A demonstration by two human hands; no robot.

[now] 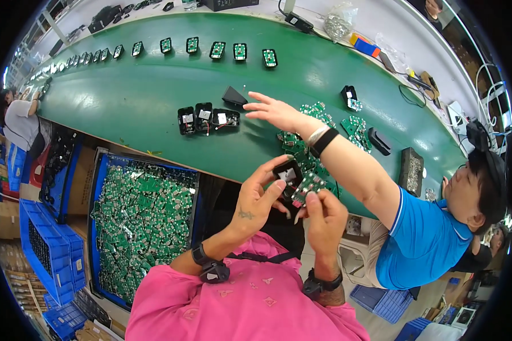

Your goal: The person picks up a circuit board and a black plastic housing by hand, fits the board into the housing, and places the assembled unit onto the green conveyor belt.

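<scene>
Close in front of me, my left hand point(252, 200) grips a small black plastic housing point(286, 171) with a whitish part inside. My right hand point(327, 220) pinches a green circuit board point(309, 186) against the housing's near right side. Whether the two parts are joined by a wire I cannot make out. Just beyond them on the bench lies a pile of loose green circuit boards point(318, 165), partly covered by a co-worker's forearm. Further left, three black housings point(203, 117) with white parts and thin wires lie side by side.
A co-worker's arm point(355, 165) crosses the green bench point(125, 85) from the right, its hand near a dark housing point(234, 96). Several housings with boards point(217, 50) line the far side. A blue-rimmed bin of boards point(145, 216) stands below left. A foam block point(411, 170) sits right.
</scene>
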